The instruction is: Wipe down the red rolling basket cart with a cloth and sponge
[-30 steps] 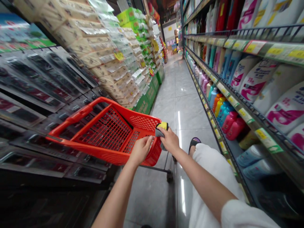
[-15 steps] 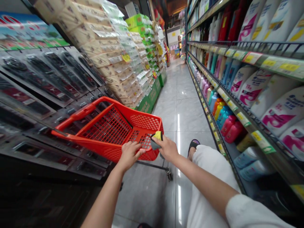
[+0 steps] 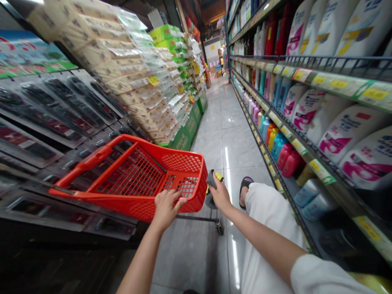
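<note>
Out goes the right hand (image 3: 219, 195), carrying its grey-and-yellow cloth (image 3: 210, 179) from above the basket's near corner to just outside the end wall (image 3: 200, 188), while the left hand stays put! So, hands well apart: the right has its fingers closed on the cloth, and the left hand (image 3: 165, 208) lies with its fingers over the near rim; how firmly it grips, I can't tell. Take the red basket (image 3: 131, 205) as our clock dial: left hand at four o'clock, right hand and cloth out at three, close against the end wall, though whether cloth meets plastic isn't clear. Judging from here, wiping down the basket is the step in hand, and it's the outer end getting attention. What does the next move call for? Cloth pressed flat on that wall, I'd say, with the left hand steadying the rim, because a wheel (image 3: 219, 228) sits below at four o'clock and the cart could roll. Farther out, a sandalled foot (image 3: 246, 185) stands beyond the cloth at three, shelved bottles (image 3: 337, 132) line up past it toward two, stacked wrapped packs (image 3: 131, 81) tower at twelve, and hanging packets (image 3: 67, 110) crowd in at ten.
</note>
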A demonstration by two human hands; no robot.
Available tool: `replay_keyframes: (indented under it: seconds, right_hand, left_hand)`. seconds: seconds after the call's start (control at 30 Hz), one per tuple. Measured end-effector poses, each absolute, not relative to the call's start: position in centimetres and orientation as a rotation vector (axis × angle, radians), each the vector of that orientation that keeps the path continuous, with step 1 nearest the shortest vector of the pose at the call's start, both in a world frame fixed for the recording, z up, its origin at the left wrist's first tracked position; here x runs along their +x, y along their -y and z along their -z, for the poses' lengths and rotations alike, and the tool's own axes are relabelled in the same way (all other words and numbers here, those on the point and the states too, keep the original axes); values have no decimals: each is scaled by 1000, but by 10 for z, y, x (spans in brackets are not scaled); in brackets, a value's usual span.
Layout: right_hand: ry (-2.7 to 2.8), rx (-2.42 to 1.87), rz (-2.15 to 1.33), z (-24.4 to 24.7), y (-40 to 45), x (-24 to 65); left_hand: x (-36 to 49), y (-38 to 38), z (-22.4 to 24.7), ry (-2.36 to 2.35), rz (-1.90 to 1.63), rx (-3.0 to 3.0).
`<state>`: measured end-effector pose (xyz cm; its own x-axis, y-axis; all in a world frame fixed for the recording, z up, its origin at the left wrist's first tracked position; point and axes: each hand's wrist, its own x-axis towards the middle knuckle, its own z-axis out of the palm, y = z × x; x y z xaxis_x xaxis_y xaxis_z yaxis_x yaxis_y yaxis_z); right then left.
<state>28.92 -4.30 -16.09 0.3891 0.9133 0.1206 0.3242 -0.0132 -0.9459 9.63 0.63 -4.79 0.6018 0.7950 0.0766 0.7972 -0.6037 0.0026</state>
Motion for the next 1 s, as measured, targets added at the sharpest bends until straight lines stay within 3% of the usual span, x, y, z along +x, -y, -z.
replay_keyframes:
  seconds: [0.2, 0.37, 0.63, 0.83, 1.0]
  right_hand:
    - [1284, -1863, -708, 130, -41, 340]
    - [1325, -1925, -665, 117, -37, 334]
    - [1473, -1449, -738, 158, 54, 294]
    - [866, -1402, -875, 176, -3, 351]
    - [921, -1302, -943, 172, -51, 350]
  left_hand:
    - [103, 6, 43, 1392, 101, -2799]
    - [116, 1, 45, 1440, 114, -2736]
    - [130, -5, 47, 1472, 101, -2669]
    - [130, -8, 28, 1464, 0, -2784]
    - [155, -23, 20, 1627, -128, -2931]
